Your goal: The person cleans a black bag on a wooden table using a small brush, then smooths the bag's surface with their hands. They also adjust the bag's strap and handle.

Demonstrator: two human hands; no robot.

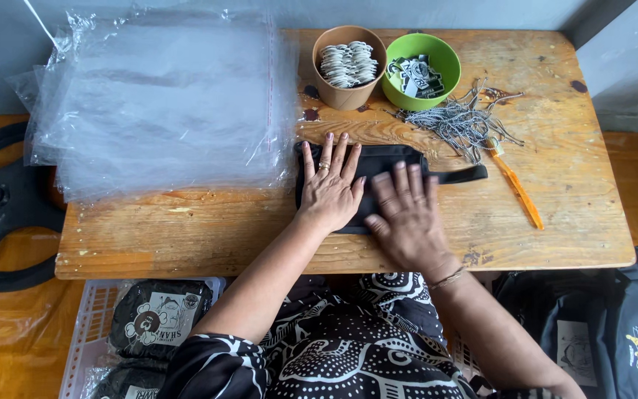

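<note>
Black fabric pouch [393, 166] lies flat at the worktop's [570, 214] middle, pinned under both palms. Left hand [330, 188] and right hand [407, 218] rest on it, fingers [334, 151] spread and flat, likely smoothing it. Behind stand a brown paper cup [348, 92] of white tags and a green bowl [444, 85] of printed cards; clear bags [156, 103] are stacked left.

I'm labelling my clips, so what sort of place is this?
Probably a small packing workstation: a stack of clear plastic bags, bowls of tags, and both hands flattening a black pouch on a wooden table.
</note>
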